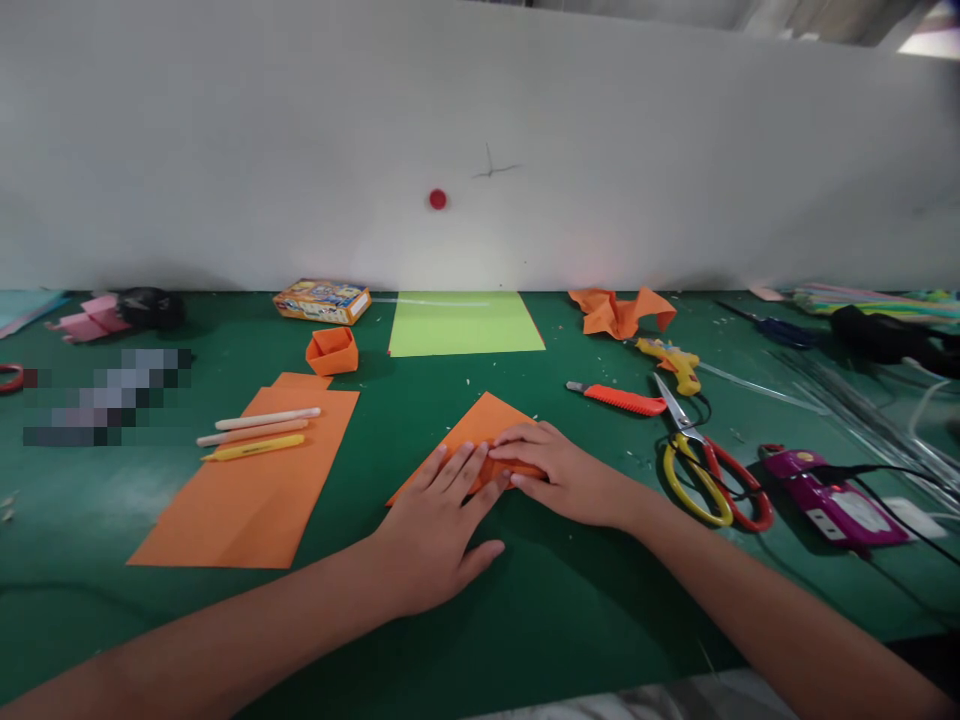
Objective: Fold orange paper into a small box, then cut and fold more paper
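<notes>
A small orange paper piece (480, 425) lies folded on the green table mat (570, 610) in front of me. My left hand (439, 525) rests flat on its near left part, fingers stretched out and apart. My right hand (559, 470) lies over the paper's right side with its fingers pressed down flat along a fold. Neither hand lifts the paper off the mat.
Left lie a large orange sheet (247, 490) with three pens (259, 432) and a small orange paper box (332, 350). A light green sheet (461, 323) and a card box (322, 300) sit at the back. Right: crumpled orange paper (621, 310), red cutter (619, 398), scissors (709, 470), glue gun (671, 360).
</notes>
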The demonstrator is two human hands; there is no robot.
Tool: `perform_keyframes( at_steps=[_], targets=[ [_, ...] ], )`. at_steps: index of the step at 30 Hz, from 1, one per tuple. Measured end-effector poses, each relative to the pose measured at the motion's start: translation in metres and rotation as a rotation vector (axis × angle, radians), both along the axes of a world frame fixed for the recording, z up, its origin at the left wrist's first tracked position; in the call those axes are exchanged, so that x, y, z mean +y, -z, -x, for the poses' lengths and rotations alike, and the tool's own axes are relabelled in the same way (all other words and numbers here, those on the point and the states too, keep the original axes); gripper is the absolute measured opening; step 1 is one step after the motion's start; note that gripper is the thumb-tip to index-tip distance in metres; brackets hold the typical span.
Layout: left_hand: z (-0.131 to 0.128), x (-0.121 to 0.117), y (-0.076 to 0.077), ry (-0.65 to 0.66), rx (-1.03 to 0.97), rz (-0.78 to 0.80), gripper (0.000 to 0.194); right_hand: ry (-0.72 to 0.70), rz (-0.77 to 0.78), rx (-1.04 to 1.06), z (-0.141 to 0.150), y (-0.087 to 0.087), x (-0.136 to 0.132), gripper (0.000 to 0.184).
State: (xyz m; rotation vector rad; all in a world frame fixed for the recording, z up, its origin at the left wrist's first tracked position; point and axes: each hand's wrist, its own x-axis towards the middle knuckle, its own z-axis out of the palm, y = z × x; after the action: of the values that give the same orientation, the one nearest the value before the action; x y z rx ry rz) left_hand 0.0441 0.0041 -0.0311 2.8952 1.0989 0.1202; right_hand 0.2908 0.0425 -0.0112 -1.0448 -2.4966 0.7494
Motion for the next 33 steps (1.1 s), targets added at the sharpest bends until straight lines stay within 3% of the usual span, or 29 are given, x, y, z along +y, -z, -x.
perform_keyframes(
  at_steps=[14, 23, 33],
  targets=[
    [0.0002, 0.0002, 0.0023, -0.002, -0.025, -0.016, 0.065, -0.043, -0.014, -0.035, -0.0037, 0.0027, 0.0022, 0.061],
    [0.0009, 0.0002, 0.0034, 0.001, -0.038, -0.011, 0.066, -0.043, -0.044, -0.051, -0.0036, 0.0045, 0.0023, 0.044],
    [-0.0002, 0.0003, 0.0003, -0.005, -0.012, 0.004, 0.066, -0.065, -0.049, -0.045, -0.0059, 0.0063, 0.0038, 0.062]
  ],
)
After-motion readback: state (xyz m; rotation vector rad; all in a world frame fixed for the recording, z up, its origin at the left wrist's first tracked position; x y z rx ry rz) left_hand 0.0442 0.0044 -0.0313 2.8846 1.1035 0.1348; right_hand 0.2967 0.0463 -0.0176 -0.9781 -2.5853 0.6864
